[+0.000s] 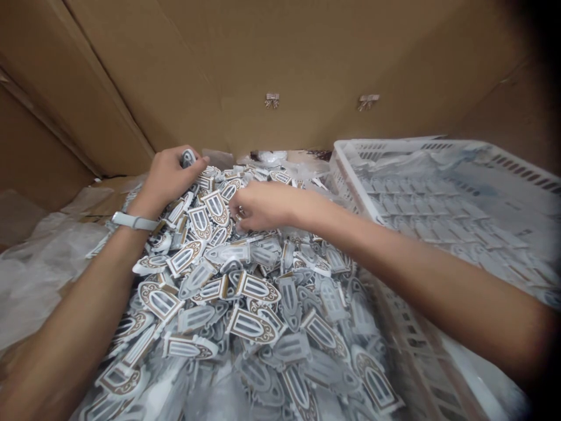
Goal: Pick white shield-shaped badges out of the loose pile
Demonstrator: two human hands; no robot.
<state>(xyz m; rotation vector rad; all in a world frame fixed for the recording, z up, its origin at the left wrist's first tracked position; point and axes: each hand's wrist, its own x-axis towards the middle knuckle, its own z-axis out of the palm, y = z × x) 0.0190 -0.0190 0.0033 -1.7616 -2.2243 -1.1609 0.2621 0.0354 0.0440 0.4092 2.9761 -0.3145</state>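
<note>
A large heap of small arched window-shaped pieces, white and grey with brown scrollwork on many, fills the middle. Over the heap's far left side, my left hand is closed around one arched piece, whose grey-white end shows between thumb and fingers. My right hand is low over the middle of the heap, touching or just above the pieces. Its fingers are curled inward, and whatever they may hold is hidden from view. A ring is on one of its fingers, and a pale band circles my left wrist.
To the right stands a white plastic crate with rows of similar pale pieces under clear film. Crumpled clear plastic lies at the left. A cardboard wall with two small bows rises behind the heap.
</note>
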